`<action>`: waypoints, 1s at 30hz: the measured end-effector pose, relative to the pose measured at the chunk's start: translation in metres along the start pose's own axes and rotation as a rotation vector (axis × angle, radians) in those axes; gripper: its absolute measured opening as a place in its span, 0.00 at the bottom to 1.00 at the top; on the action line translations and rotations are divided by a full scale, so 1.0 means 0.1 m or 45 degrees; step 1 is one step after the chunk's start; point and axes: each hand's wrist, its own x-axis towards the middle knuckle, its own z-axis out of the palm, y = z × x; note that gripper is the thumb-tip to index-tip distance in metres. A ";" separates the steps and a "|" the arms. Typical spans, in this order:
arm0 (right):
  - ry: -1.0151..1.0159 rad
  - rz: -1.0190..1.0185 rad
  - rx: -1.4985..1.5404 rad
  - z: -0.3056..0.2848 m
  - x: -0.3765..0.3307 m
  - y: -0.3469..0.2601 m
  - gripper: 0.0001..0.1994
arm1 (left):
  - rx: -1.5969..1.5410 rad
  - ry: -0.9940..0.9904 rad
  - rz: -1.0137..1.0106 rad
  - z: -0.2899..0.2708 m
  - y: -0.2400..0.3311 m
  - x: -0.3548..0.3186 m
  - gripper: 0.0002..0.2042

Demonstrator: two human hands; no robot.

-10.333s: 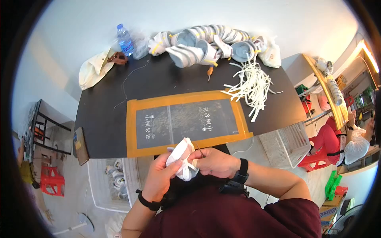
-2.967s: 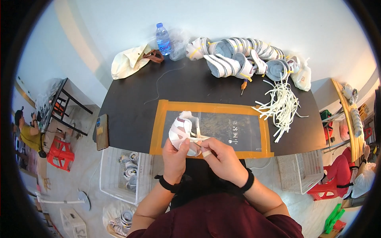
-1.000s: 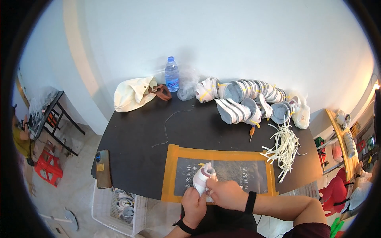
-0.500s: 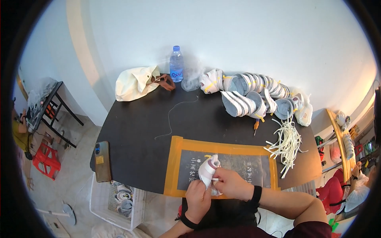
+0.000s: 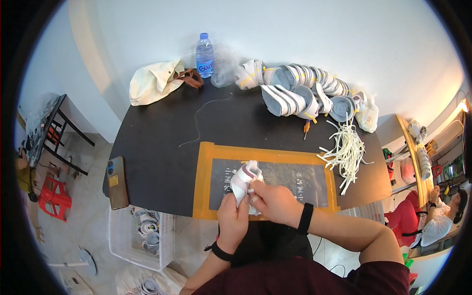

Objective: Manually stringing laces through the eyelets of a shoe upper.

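Observation:
A small white shoe upper [image 5: 241,182] with a mauve band is held between my hands over the taped mat. My left hand [image 5: 233,221] is closed on its lower left side, thumb on top. From the right, my right hand [image 5: 277,200] pinches a narrow white lace [image 5: 251,191] at the upper's edge. Most of that lace is hidden by the fingers. Beneath lies the clear-covered mat [image 5: 275,156] with its brown tape border. A heap of loose white laces [image 5: 346,155] rests to the right of the mat.
Nested shoe uppers [image 5: 295,101] line the table's back right, near an orange-handled tool [image 5: 307,127]. A water bottle [image 5: 204,56], cream bag [image 5: 155,83] and loose thread [image 5: 198,118] lie further left. A phone [image 5: 117,183] sits at the left edge, above a white crate [image 5: 169,241] of uppers.
The whole view has shifted, so the table appears higher and slightly further left. Both hands stay on the shoe upper, which is tilted a little differently.

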 end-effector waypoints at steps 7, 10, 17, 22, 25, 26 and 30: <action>-0.066 -0.092 0.498 -0.08 -0.11 0.26 0.17 | -0.298 0.071 -0.196 0.04 -0.04 -0.01 0.09; 0.048 -0.113 0.091 -0.09 -0.16 0.13 0.14 | -0.249 0.072 -0.161 0.05 0.00 -0.01 0.07; 0.026 -0.402 -0.502 -0.04 -0.07 0.08 0.11 | -0.081 0.020 -0.074 0.01 0.05 -0.03 0.05; 0.002 0.026 0.444 0.03 0.06 0.14 0.08 | 0.094 0.017 -0.024 0.02 0.04 -0.02 0.04; -0.015 -0.155 -0.314 -0.01 0.02 -0.02 0.07 | 0.106 0.020 -0.015 0.00 0.05 0.00 0.04; -0.013 -0.150 -0.314 0.01 0.01 -0.03 0.07 | 0.104 0.015 -0.014 -0.01 0.05 -0.01 0.04; 0.104 -0.132 0.127 0.08 0.12 0.14 0.07 | 0.053 0.048 0.007 0.04 0.04 0.00 0.04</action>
